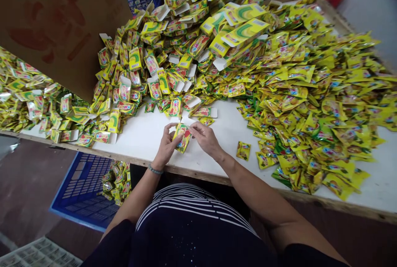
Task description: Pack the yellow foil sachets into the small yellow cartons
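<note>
My left hand point(169, 143) grips a small yellow-and-green printed carton point(183, 138) with its thumb across the front, just above the table's near edge. At the carton's upper right corner, the thumb and fingertips of my right hand point(204, 136) are pinched together on its end; the exact fold there is too small to make out. A single yellow sachet point(243, 150) lies on the table to the right of my right hand. Beyond both hands are loose cartons, some with white flaps standing out, such as the carton point(203, 111) lying closest.
A large heap of yellow sachets point(310, 93) covers the right of the white table point(142, 134). Cartons point(186, 22) pile up at the back. A tall brown cardboard box point(62, 22) stands at left. Below the edge sits a blue crate point(83, 192) with packs inside.
</note>
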### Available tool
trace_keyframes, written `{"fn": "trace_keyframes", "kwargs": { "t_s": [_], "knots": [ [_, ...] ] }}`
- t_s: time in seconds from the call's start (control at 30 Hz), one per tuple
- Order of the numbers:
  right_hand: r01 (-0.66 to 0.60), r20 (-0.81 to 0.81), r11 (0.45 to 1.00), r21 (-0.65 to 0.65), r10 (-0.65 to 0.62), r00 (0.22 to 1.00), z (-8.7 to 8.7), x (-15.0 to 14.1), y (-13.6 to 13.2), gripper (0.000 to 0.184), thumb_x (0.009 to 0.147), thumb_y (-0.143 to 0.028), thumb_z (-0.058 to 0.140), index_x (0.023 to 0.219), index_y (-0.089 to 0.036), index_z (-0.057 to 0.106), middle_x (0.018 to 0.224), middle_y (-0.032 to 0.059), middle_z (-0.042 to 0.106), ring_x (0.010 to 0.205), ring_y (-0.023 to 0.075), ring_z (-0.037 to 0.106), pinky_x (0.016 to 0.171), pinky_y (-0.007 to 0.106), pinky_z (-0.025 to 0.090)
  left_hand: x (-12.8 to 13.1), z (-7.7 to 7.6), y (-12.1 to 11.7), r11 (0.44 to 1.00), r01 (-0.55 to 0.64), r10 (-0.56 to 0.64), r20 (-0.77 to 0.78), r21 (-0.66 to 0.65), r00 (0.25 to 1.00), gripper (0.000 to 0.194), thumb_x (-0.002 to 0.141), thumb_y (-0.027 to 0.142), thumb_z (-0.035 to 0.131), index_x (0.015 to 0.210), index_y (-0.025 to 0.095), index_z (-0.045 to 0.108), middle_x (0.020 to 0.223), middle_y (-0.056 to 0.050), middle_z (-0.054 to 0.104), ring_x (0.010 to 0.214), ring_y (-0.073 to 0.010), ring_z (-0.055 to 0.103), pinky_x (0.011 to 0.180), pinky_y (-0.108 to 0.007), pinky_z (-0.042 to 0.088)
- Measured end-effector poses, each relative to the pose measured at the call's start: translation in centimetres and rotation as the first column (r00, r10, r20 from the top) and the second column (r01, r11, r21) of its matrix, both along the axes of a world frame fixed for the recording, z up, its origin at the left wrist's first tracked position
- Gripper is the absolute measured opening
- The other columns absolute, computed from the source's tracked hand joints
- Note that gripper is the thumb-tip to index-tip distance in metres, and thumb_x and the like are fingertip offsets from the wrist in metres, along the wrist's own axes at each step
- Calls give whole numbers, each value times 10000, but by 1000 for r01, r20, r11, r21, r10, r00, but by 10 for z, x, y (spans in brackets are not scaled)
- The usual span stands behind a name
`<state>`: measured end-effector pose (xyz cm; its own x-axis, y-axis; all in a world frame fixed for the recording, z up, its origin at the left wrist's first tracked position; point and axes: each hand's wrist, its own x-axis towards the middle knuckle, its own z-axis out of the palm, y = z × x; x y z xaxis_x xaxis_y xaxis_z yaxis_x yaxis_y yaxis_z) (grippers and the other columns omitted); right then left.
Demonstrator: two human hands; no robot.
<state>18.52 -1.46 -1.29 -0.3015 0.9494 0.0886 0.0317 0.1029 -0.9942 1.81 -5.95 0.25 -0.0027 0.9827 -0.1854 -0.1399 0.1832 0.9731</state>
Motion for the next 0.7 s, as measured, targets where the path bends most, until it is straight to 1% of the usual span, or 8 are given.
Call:
{"fn": "trace_keyframes", "kwargs": {
  "t_s": [0.07,0.13,0.23,0.33,0.4,0.5,0.6,0.7],
  "knots": [
    [-8,-69,999,-40,6,998,-3,1,3,355,882,-457,608,1156,-236,653,790,2,685,734,168,627,709,294,525,-1,-1,0,1000,-14,14,8,18,1000,616,747,459,801,1238,243,496,791,30,655,677,-132,629,642,-236,492],
    [-42,-49,998,-35,40,998,-4,2,4,451,858,-407,641,1281,-251,632,947,32,735,833,184,663,785,328,547,-2,-3,1,998,-53,53,-2,34,999,575,741,457,806,1194,228,537,776,22,655,680,-136,633,647,-241,491],
    [-70,39,995,75,67,997,0,3,4,349,843,-362,666,1172,-266,736,1150,63,738,1030,224,656,935,394,530,-4,-5,3,990,-140,140,9,33,990,537,712,464,825,1122,224,575,717,39,641,621,-117,608,613,-230,473],
    [-97,4,987,128,97,995,4,2,2,249,879,-386,635,1051,-289,788,1159,42,751,1138,235,629,1045,430,472,-4,-2,4,979,-202,202,36,-7,979,526,669,455,853,1066,207,615,700,40,661,599,-106,607,598,-224,474],
    [-81,-29,995,58,83,996,5,-1,1,256,874,-433,644,1007,-279,799,1085,41,772,1054,234,664,980,419,509,-3,1,5,974,-223,224,39,-33,974,522,641,440,870,1040,191,644,699,32,679,595,-107,616,592,-228,482],
    [-49,-96,994,-101,40,995,0,-6,1,340,774,-482,741,1003,-237,796,962,50,785,865,218,694,812,374,559,1,2,5,967,-248,252,49,-65,967,521,606,417,891,1014,175,678,691,24,696,583,-113,630,579,-234,491],
    [-30,-182,971,-235,-13,983,-5,-7,4,387,702,-500,778,956,-209,796,872,44,781,774,196,688,746,346,559,4,3,6,960,-263,269,60,-93,961,506,583,399,905,981,160,705,692,12,716,594,-121,652,588,-236,506],
    [8,-167,955,-297,-61,984,-6,-3,6,361,696,-498,767,901,-203,806,794,32,768,713,178,663,706,330,542,5,4,7,962,-256,263,70,-94,962,492,565,376,919,961,156,728,721,-5,741,629,-135,678,624,-250,535]
  ]
}}
